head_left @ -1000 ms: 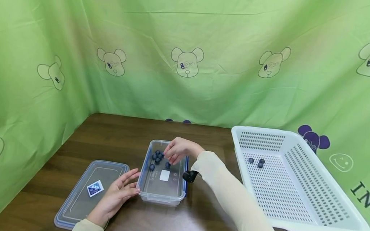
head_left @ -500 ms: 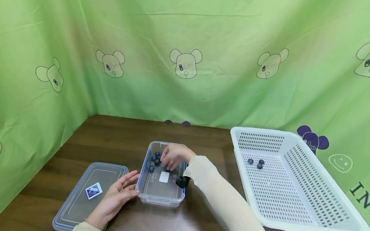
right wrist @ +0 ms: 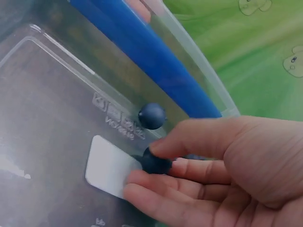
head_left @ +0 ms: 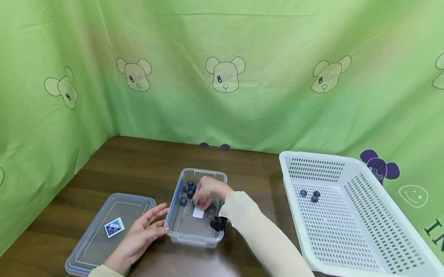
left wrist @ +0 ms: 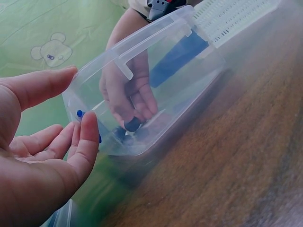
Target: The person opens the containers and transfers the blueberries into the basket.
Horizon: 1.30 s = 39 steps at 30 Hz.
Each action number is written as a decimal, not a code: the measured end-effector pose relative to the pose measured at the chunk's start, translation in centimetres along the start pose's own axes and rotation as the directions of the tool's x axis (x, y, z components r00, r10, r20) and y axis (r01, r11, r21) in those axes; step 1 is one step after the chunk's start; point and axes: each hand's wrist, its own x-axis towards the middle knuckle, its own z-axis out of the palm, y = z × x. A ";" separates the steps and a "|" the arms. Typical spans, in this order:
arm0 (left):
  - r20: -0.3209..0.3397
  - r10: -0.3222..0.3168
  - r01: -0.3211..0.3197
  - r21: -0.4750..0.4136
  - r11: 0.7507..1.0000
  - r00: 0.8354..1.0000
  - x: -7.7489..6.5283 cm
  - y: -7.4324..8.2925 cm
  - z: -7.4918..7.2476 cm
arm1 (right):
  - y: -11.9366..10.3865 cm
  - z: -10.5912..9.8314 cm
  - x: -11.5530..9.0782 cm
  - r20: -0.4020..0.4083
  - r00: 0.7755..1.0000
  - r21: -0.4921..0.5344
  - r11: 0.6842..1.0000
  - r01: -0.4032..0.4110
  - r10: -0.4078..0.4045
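A clear plastic food container (head_left: pixel 187 236) with blue side clips stands mid-table, holding several blueberries (head_left: pixel 190 193) toward its far left side. Inside it, my right hand (head_left: pixel 211 192) reaches down to the floor; the right wrist view shows thumb and fingers pinching a blueberry (right wrist: pixel 156 161) beside a white label (right wrist: pixel 110 166). Another blueberry (right wrist: pixel 152 116) lies close to that one. My left hand (head_left: pixel 141 233) rests against the container's left wall near its front corner, fingers relaxed. In the left wrist view, its thumb (left wrist: pixel 52 84) reaches the rim and its fingertips meet the wall.
The container's lid (head_left: pixel 126 207), with a blue-and-white sticker (head_left: pixel 114 227), lies on the table at the left, partly behind my left forearm. A large white perforated basket (head_left: pixel 347 239) at the right holds three blueberries (head_left: pixel 314 199). A green printed curtain (head_left: pixel 177 104) closes off the back.
My right hand has moved slightly nearer and lower in the container, from above the blueberries to pinching one by the white label. The left hand stays at the container's side.
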 end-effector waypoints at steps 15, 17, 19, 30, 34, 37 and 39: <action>-0.009 0.010 -0.009 0.027 1.000 1.000 0.2 0.9 -0.1 | -0.8 -1.9 -0.4 0.075 0.994 0.143 0.988 0.063 -0.074; -0.011 0.007 -0.007 0.026 1.000 1.000 0.1 0.8 -0.1 | -0.8 -2.2 -0.5 0.082 0.995 0.181 0.982 0.047 -0.063; -0.018 0.003 -0.003 0.022 1.000 1.000 0.1 0.8 -0.1 | -0.9 -2.6 -0.7 0.087 0.995 0.212 0.977 0.036 -0.055; -0.016 0.013 -0.013 0.009 1.000 1.000 0.0 0.3 0.0 | -0.7 -4.9 -2.1 0.103 0.991 0.322 0.946 0.044 -0.081; -0.021 0.008 -0.008 0.007 1.000 1.000 0.0 0.2 0.0 | -0.5 -5.8 -2.6 0.114 0.988 0.335 0.940 0.064 -0.108; -0.017 0.003 -0.003 0.004 1.000 1.000 0.0 0.1 0.1 | -0.2 -6.4 -3.1 0.104 0.987 0.344 0.936 0.077 -0.119; -0.012 0.001 -0.001 0.001 1.000 1.000 -0.1 0.0 0.0 | 0.0 -6.8 -3.5 0.096 0.988 0.354 0.932 0.084 -0.125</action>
